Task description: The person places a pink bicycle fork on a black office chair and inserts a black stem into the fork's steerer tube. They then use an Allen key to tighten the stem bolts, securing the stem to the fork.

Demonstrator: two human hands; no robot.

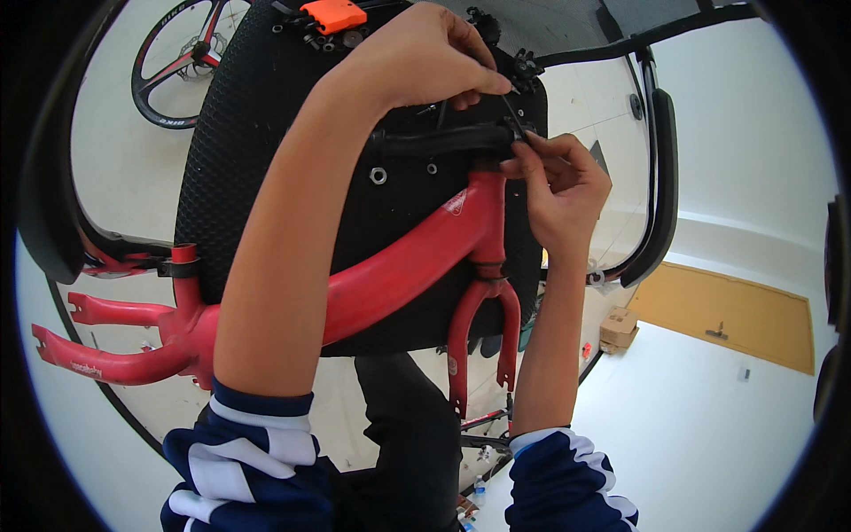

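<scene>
My left hand [425, 60] reaches over the seat and pinches the top of a thin dark rod-like tool [513, 112], perhaps a hex key. At its lower end, the thumb and index finger of my right hand [565, 189] close around it. This end meets the clamp of a black handlebar stem or bar [445, 141]; fingers hide the exact contact. Below is a red child's bicycle frame [412, 259], lying across the seat, its head tube [488, 213] under the black part. The red fork [483, 312] points towards me.
A black chair seat [266, 133] carries a large nut [377, 175], a smaller nut [431, 169], an orange part [332, 14] and black components [526, 66]. Chair armrests [661, 186] flank it. A three-spoke wheel [201, 50] lies on the floor, cardboard boxes [618, 327] by the wall.
</scene>
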